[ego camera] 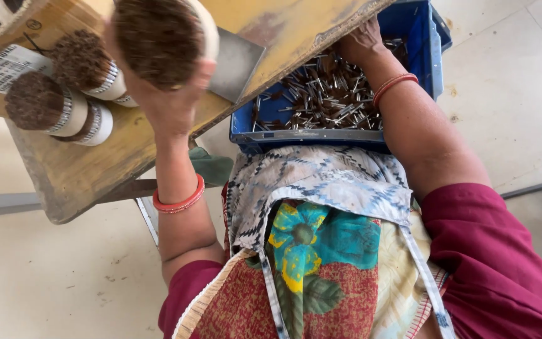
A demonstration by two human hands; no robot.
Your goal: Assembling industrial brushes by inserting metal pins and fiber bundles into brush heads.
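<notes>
Nearest the camera lay your lap: a patterned cloth (321,182) in blue, white and grey, draped over a flowered apron (312,263), with maroon sleeves (497,263) at either side.

Your left hand (169,103) was raised over the wooden worktop (95,169), its grip clenched around a round bundle of thin brown sticks (158,37). The bundle stood end-on to the camera, so that its packed brown face hid most of your fingers; a pale band showed at its right edge. A red bangle (179,202) sat on that forearm, well below the bundle.

Just left of the held bundle, three more bundles (58,100) of the same kind lay on the worktop, each wrapped in a white striped band, lying close together. A white label (4,66) lay beside them near the board's left edge. A flat grey metal plate (236,63) lay on the board just right of your left hand.

Your right hand (362,44) reached into the blue plastic crate (431,56) that stood on the floor beyond your knees, partly under the worktop's edge. It rested on a heap of loose sticks (327,97), brown at one end and pale at the other. The board hid the fingers, so I cannot tell whether that grip was clenched or released. Red bangles (394,85) circled that wrist. Pale floor tiles (515,94) spread around the crate.
</notes>
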